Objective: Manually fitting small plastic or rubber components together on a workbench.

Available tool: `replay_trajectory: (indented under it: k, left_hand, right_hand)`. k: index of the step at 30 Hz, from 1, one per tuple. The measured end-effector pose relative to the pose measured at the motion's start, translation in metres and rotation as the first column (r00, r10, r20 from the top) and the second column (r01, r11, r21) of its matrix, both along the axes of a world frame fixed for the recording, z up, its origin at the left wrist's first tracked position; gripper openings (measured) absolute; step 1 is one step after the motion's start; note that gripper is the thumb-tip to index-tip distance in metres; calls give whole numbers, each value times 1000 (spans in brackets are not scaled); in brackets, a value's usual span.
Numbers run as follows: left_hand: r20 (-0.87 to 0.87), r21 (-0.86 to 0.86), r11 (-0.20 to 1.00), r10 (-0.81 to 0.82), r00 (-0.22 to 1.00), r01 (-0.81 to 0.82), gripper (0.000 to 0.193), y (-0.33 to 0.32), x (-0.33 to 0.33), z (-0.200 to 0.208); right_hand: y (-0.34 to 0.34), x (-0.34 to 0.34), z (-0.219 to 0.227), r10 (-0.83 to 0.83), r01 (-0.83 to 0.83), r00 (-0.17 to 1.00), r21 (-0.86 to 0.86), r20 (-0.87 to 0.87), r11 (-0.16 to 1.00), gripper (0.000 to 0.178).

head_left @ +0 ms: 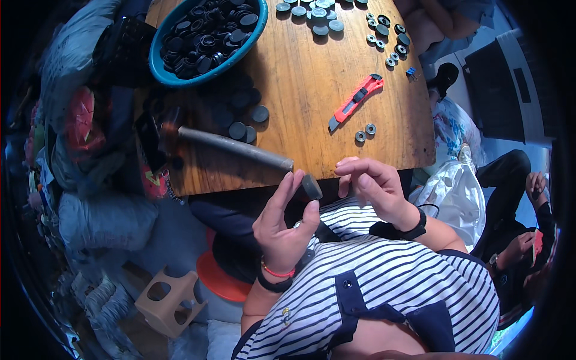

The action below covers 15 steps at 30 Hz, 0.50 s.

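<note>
Wooden table [336,102], left hand [282,231] pinching dark disc [311,186] (underside hidden), right hand [375,186] beside

Wooden table [312,108] above an orange stool [219,279].

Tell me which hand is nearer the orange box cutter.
Right. The right hand is just below the table edge, almost straight under the box cutter. The left hand, holding a dark disc, is lower and further left.
</note>
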<state>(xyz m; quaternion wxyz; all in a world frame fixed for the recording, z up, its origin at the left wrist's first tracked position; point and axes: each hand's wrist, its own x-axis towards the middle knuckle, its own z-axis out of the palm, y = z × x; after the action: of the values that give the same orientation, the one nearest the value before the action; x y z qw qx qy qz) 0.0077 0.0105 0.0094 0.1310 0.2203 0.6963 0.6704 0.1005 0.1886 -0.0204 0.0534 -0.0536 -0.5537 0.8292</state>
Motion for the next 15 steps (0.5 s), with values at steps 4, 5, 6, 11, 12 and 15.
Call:
replay_trajectory:
  k: [4,5,6,11,12,15]
  left_hand:
    - [178,64,986,-161,971,152,55,-2,-3,-1]
    - [366,201,964,-239,899,174,56,-2,-4,-1]
    - [406,221,962,-238,882,158,55,-3,-6,-1]
    - [556,311,950,-203,806,25,42,-2,-8,-14]
    - [586,302,953,-190,788,5,41,-3,-6,-16]
    - [521,268,963,-120,845,-29,40,0,-3,-11]
  right_hand:
    - [-11,-25,21,-104,201,968,458,-228,866,40]
    - [-8,-32,24,0,249,941,693,-338,677,44]
    - [-6,-37,25,95,234,933,787,-347,571,45]
    - [-18,-37,8,-71,438,885,772,-460,460,34]
    - [-21,-38,5,-68,461,873,771,-484,439,37]
    - [-22,-37,11,-104,395,902,704,-419,589,39]
